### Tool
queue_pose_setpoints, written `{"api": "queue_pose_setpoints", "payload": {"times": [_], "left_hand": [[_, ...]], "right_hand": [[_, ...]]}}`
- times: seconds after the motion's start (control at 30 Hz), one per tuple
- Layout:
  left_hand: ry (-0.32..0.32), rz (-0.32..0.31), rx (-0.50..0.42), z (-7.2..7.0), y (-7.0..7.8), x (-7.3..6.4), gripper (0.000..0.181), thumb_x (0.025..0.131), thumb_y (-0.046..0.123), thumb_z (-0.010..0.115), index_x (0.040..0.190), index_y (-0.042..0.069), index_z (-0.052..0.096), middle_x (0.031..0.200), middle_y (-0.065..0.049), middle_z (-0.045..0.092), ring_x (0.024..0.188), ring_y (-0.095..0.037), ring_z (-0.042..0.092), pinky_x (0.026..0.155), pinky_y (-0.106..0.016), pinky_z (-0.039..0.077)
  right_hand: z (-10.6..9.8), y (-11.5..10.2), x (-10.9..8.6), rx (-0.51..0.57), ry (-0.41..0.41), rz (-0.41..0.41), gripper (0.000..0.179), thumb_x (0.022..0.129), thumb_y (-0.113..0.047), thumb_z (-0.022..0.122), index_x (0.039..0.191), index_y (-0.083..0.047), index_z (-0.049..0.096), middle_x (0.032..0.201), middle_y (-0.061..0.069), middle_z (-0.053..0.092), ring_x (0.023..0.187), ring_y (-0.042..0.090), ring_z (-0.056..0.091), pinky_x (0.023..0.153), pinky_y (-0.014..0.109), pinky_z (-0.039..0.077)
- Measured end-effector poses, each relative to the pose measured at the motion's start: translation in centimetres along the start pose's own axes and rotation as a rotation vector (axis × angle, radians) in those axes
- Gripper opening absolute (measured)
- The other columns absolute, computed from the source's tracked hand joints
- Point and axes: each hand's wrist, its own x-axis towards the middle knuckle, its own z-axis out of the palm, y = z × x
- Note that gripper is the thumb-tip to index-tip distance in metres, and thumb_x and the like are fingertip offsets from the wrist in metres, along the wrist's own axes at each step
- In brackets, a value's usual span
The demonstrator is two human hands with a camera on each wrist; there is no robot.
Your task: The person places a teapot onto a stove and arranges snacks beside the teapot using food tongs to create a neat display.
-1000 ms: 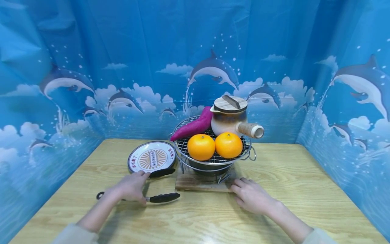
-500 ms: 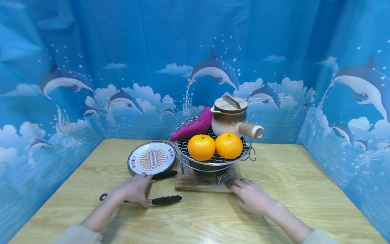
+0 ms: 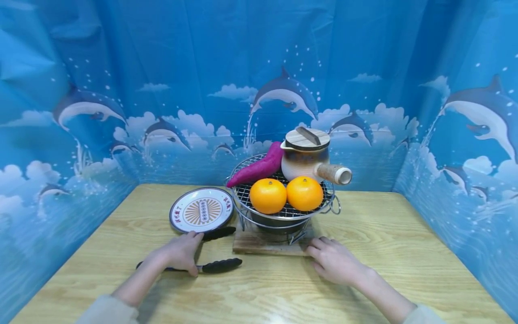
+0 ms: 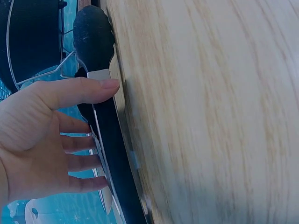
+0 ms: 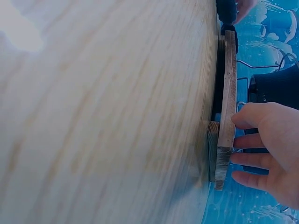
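My left hand [image 3: 178, 254] holds a pair of spread black-tipped tongs [image 3: 221, 265] lying on the table. In the left wrist view its thumb lies on the near tong arm [image 4: 117, 144], and the other fingers reach to the far arm. The hand covers part of both arms. My right hand [image 3: 337, 261] rests its fingertips at the right end of a wooden board [image 3: 267, 247]; the right wrist view shows them touching the board's edge, fairly straight. On that board stands a small round grill [image 3: 279, 220] with a wire rack.
The rack carries a purple sweet potato [image 3: 256, 168], two oranges [image 3: 268, 196] and a lidded side-handled teapot [image 3: 303, 163]. A patterned plate [image 3: 182, 218] lies left of the grill, just behind the tongs. Blue dolphin-print curtains [image 3: 194, 54] enclose the table's back and sides.
The left hand has shifted slightly right and toward the person, and the tongs have slid a little right with it. The right hand and everything on the grill look unmoved.
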Motion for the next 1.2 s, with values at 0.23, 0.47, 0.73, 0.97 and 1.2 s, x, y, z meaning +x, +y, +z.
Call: {"api": "queue_pose_setpoints", "payload": {"times": [0.23, 0.47, 0.73, 0.97, 1.2], "left_hand": [[-0.012, -0.011, -0.009, 0.0, 0.2, 0.3, 0.103, 0.049, 0.019, 0.085, 0.131, -0.017, 0.035, 0.128, -0.036, 0.039, 0.115, -0.05, 0.041, 0.094, -0.058, 0.035], [-0.016, -0.025, -0.003, -0.2, 0.4, 0.2, 0.104, 0.048, 0.02, 0.086, 0.133, -0.014, 0.035, 0.126, -0.035, 0.04, 0.114, -0.049, 0.041, 0.092, -0.059, 0.036], [-0.029, -0.028, -0.001, -0.8, 0.6, 0.3, 0.106, 0.053, 0.029, 0.088, 0.137, -0.008, 0.035, 0.121, -0.028, 0.044, 0.108, -0.043, 0.045, 0.088, -0.056, 0.04], [0.007, 0.004, -0.02, -2.4, 0.4, -0.1, 0.099, 0.063, 0.041, 0.082, 0.138, -0.004, 0.036, 0.122, -0.026, 0.045, 0.108, -0.04, 0.047, 0.086, -0.054, 0.042], [0.097, 0.013, 0.024, -4.6, 0.5, 0.3, 0.095, 0.072, 0.047, 0.074, 0.14, -0.004, 0.033, 0.138, -0.032, 0.033, 0.122, -0.05, 0.034, 0.095, -0.064, 0.028]], "right_hand": [[-0.1, 0.0, -0.2, 0.007, 0.0, 0.008, 0.023, 0.072, -0.012, 0.07, 0.094, -0.011, 0.065, 0.093, 0.001, 0.059, 0.084, 0.021, 0.058, 0.072, 0.037, 0.051], [-0.2, 0.1, -0.2, -0.003, -0.005, 0.011, 0.024, 0.072, -0.012, 0.07, 0.095, -0.011, 0.065, 0.094, 0.002, 0.059, 0.084, 0.021, 0.058, 0.072, 0.038, 0.051], [-0.4, 0.0, -0.3, -0.006, -0.029, 0.009, 0.029, 0.072, -0.013, 0.069, 0.101, -0.009, 0.065, 0.1, 0.006, 0.06, 0.089, 0.024, 0.059, 0.075, 0.041, 0.051], [-0.8, 0.3, -0.7, 0.069, -0.074, 0.055, 0.033, 0.08, -0.026, 0.067, 0.109, -0.011, 0.064, 0.109, 0.01, 0.06, 0.1, 0.027, 0.058, 0.087, 0.049, 0.046], [-2.0, 1.5, -1.7, 0.086, -0.082, 0.154, 0.041, 0.08, -0.037, 0.068, 0.107, -0.007, 0.065, 0.104, 0.011, 0.061, 0.097, 0.029, 0.056, 0.083, 0.049, 0.046]]}}
